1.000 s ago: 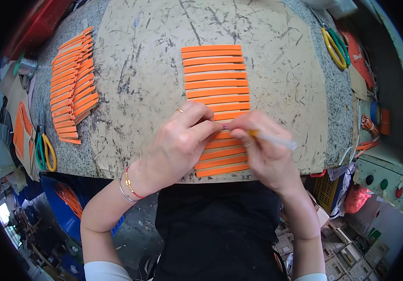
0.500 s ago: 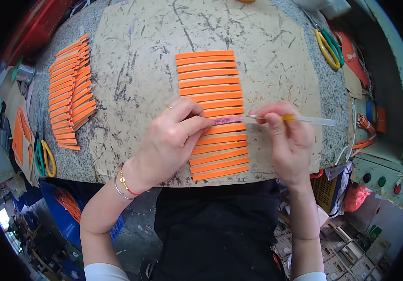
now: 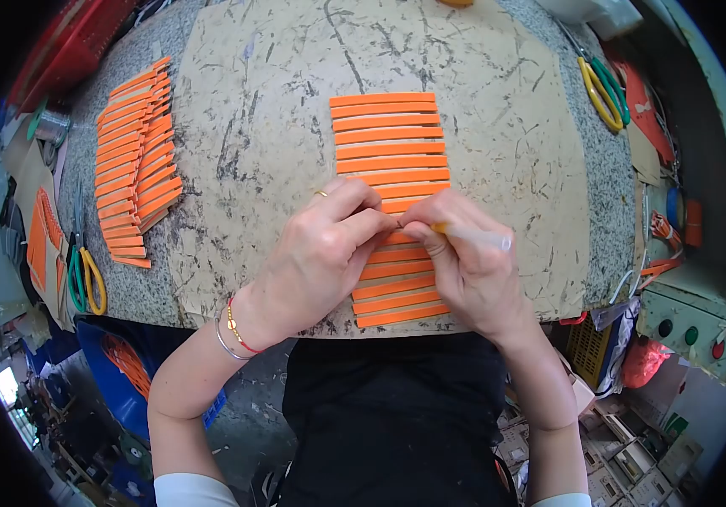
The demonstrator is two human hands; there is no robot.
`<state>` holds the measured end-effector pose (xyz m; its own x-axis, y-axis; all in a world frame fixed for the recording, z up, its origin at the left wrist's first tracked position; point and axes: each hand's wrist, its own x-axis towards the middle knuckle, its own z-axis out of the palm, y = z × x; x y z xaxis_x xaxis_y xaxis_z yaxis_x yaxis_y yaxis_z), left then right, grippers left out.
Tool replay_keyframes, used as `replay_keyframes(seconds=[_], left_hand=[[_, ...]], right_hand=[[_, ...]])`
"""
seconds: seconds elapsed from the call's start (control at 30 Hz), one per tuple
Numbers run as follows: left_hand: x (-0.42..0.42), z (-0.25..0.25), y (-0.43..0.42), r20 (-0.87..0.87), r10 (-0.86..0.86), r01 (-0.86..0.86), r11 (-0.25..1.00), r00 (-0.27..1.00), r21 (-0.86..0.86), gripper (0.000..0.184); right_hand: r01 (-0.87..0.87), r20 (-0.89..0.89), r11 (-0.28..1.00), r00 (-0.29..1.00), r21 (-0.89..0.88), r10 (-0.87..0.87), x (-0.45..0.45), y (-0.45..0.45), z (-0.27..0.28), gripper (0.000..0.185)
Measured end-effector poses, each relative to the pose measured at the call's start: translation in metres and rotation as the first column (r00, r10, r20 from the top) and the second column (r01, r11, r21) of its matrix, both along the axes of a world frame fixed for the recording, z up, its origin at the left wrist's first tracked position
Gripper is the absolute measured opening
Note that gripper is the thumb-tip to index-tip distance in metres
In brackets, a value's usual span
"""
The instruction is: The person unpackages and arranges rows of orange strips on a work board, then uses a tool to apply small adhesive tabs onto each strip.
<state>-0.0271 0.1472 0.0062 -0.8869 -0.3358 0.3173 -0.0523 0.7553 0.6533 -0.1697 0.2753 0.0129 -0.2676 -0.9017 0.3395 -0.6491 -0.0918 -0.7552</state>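
A column of orange strips [image 3: 390,150] lies side by side on the worn board in front of me. My left hand [image 3: 320,245] reaches over the column's left edge, thumb and forefinger pinched together on a small pinkish-purple strip, now mostly covered by the fingers. From the other side, my right hand [image 3: 474,262] grips a slim pen-like tool [image 3: 485,239] with a translucent shaft and a yellow part. Its tip is hidden where the fingertips of both hands meet. Orange strips show above and below the hands.
A second bundle of overlapping orange strips [image 3: 136,165] lies at left. Scissors with green and yellow handles rest at the left edge [image 3: 88,280] and upper right [image 3: 603,93]. A red basket [image 3: 63,51] stands at far left. A metal box with buttons [image 3: 690,331] is at right.
My right hand has moved left with the pen-like tool, from beside the column to over it, against my left fingertips. The pinkish-purple strip is now covered. The view has shifted slightly.
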Motion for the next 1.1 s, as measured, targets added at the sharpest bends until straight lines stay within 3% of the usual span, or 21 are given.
replay_keyframes(seconds=[0.1, 0.2, 0.3, 0.43, 0.7, 0.8, 0.9, 1.0, 1.1], left_hand=[[0.000, 0.001, -0.003, -0.009, -0.013, 0.014, 0.997, 1.000, 0.074, 0.018], [-0.003, 0.002, -0.011, -0.027, 0.007, -0.003, 0.992, 1.000, 0.126, 0.017], [-0.008, 0.001, -0.012, 0.012, -0.005, 0.004, 0.999, 1.000, 0.046, 0.016], [-0.009, 0.001, -0.012, 0.020, -0.016, 0.015, 0.999, 1.000, 0.037, 0.016], [-0.010, 0.001, -0.011, 0.019, -0.025, 0.025, 0.999, 1.000, -0.036, 0.017], [-0.010, 0.001, -0.010, 0.030, -0.019, 0.021, 0.999, 0.999, -0.045, 0.016], [-0.009, 0.003, -0.009, 0.048, -0.007, 0.008, 1.000, 0.999, -0.026, 0.016], [-0.010, 0.000, -0.011, 0.011, -0.026, 0.026, 1.000, 1.000, 0.008, 0.017], [-0.011, 0.001, -0.018, -0.049, 0.029, -0.022, 0.991, 0.998, 0.135, 0.017]], right_hand=[[0.045, 0.226, 0.996, 0.972, 0.077, -0.062, -0.010, 0.010, 0.001, 0.006], [0.218, 0.327, 0.974, 0.926, -0.062, -0.186, -0.028, 0.019, 0.008, 0.012], [0.302, 0.426, 0.948, 0.874, -0.102, -0.233, -0.031, 0.018, 0.005, 0.018], [0.218, 0.197, 0.976, 0.956, 0.019, -0.218, -0.032, 0.018, 0.001, 0.012], [0.046, 0.002, 0.998, 0.999, -0.036, -0.046, -0.017, -0.002, 0.000, 0.006], [0.068, 0.059, 0.997, 0.996, 0.020, -0.069, -0.018, -0.002, -0.001, 0.006], [0.017, 0.016, 0.999, 1.000, -0.035, -0.017, -0.009, -0.010, -0.005, 0.004], [0.031, 0.115, 0.999, 0.993, -0.012, -0.029, -0.014, -0.008, -0.005, 0.004], [0.217, 0.187, 0.976, 0.958, 0.016, -0.216, -0.028, 0.002, 0.009, 0.009]])
